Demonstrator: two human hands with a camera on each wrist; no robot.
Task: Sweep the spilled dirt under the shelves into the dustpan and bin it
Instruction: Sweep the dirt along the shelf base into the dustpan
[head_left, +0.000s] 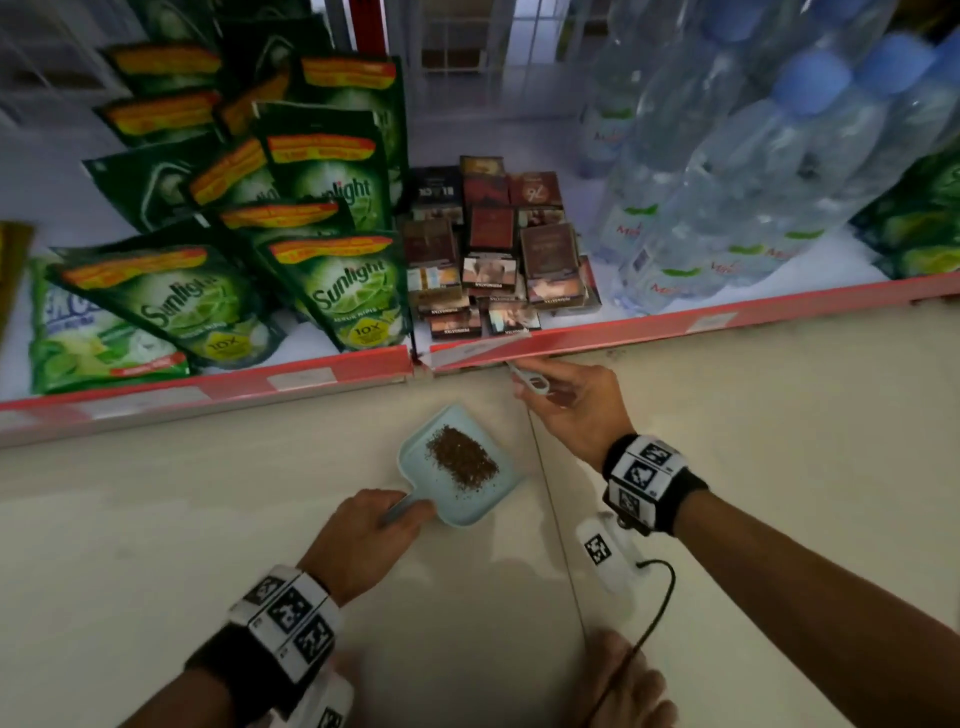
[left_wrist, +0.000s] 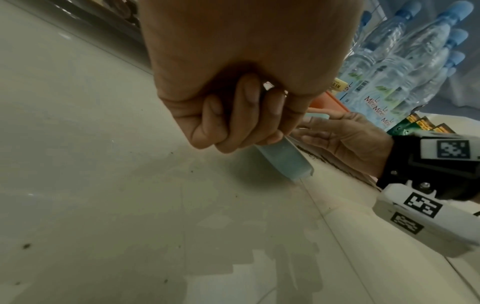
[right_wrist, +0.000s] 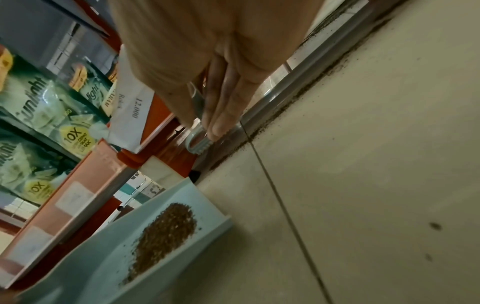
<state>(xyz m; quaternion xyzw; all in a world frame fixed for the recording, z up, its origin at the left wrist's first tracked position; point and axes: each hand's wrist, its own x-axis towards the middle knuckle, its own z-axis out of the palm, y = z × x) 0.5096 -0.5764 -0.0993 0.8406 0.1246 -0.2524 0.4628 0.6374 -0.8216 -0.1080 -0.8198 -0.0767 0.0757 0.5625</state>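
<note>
A light blue dustpan (head_left: 431, 491) lies on the tiled floor just in front of the bottom shelf, with a heap of brown dirt (head_left: 461, 457) in it. My left hand (head_left: 374, 525) grips its handle (left_wrist: 283, 160), fingers curled round it. To its right, my right hand (head_left: 566, 400) holds a small pale brush (head_left: 530, 382) that reaches under the shelf lip. In the right wrist view the brush head (right_wrist: 198, 144) sits by the metal base rail, where a line of dirt (right_wrist: 285, 98) runs along the floor. The dustpan (right_wrist: 207, 201) with its dirt pile (right_wrist: 166, 232) lies below the brush.
The red-edged bottom shelf (head_left: 332, 371) overhangs the floor. It carries green Sunlight pouches (head_left: 343, 291), stacked cigarette packs (head_left: 493, 260) and water bottles (head_left: 753, 182). A grout line (head_left: 556, 519) runs between the tiles, and a knee (head_left: 628, 686) shows at the lower edge.
</note>
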